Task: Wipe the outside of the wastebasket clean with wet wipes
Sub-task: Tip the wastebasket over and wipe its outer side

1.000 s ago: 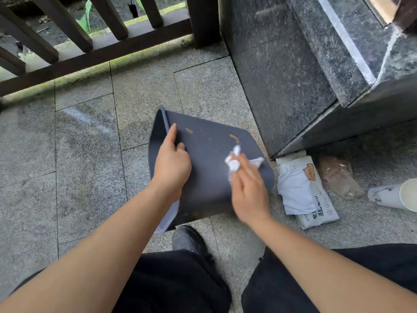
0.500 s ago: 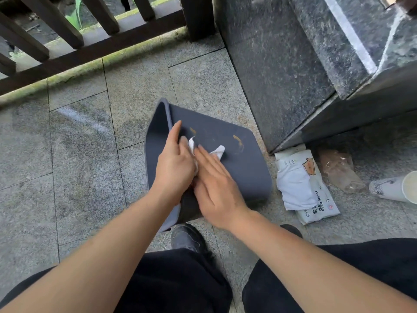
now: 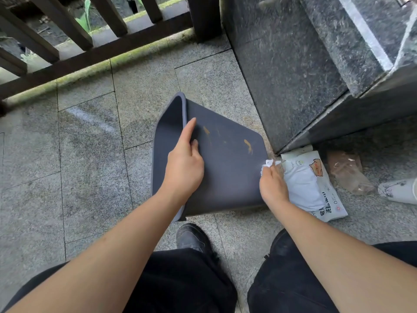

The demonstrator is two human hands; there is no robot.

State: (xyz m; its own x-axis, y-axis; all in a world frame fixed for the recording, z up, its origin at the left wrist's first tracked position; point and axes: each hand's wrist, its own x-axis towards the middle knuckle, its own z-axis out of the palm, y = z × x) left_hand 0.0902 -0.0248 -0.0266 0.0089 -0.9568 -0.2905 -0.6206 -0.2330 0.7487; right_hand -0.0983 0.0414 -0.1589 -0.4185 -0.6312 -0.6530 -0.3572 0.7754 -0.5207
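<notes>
A dark grey wastebasket (image 3: 228,177) lies on its side on the stone floor, its opening facing left. Two orange-brown smears mark its upper side. My left hand (image 3: 185,163) grips the basket at its rim, index finger stretched along the edge. My right hand (image 3: 272,184) holds a crumpled white wet wipe (image 3: 267,164) at the basket's right edge, near its base. The white wet-wipe pack (image 3: 309,186) lies on the floor just right of that hand.
A dark granite block (image 3: 293,75) rises right behind the basket. A crumpled clear plastic bag (image 3: 348,172) and a toppled paper cup (image 3: 399,190) lie at the right. A dark wooden railing (image 3: 90,53) runs across the back. My black shoes and trousers fill the foreground.
My right hand swept the wipe from beside my left hand across the basket's side to its right edge. My left hand kept its grip on the rim.
</notes>
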